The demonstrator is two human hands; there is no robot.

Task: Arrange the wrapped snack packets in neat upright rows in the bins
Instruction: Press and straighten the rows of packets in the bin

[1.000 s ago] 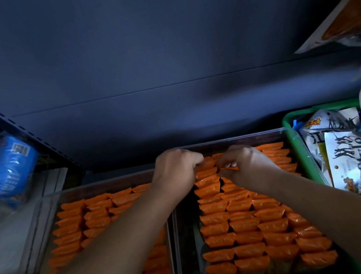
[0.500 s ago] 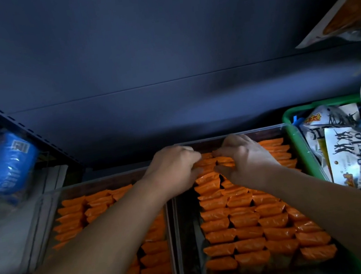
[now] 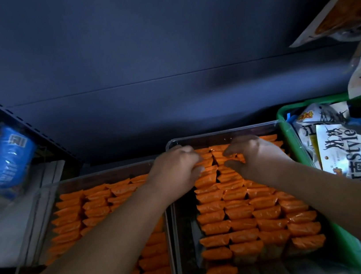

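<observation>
I'd say right clear plastic bin (image 3: pixel 221 134) mostly rowed with small orange wrapped snack packets (image 3: pixel 238 212). Fingers (image 3: pixel 188 153) of left hand (image 3: pixel 175 170), right hand (image 3: pixel 254 156) curled, pinching far-row packets. Bin's left strip, near edge unfilled.

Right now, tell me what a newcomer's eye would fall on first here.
The bright orange packets grab the eye first, packed in upright rows across the right clear bin and the left clear bin beside it. Next come the left hand and right hand, their fingers curled on packets at the right bin's far end. A green basket of printed snack bags sits at the far right.
</observation>
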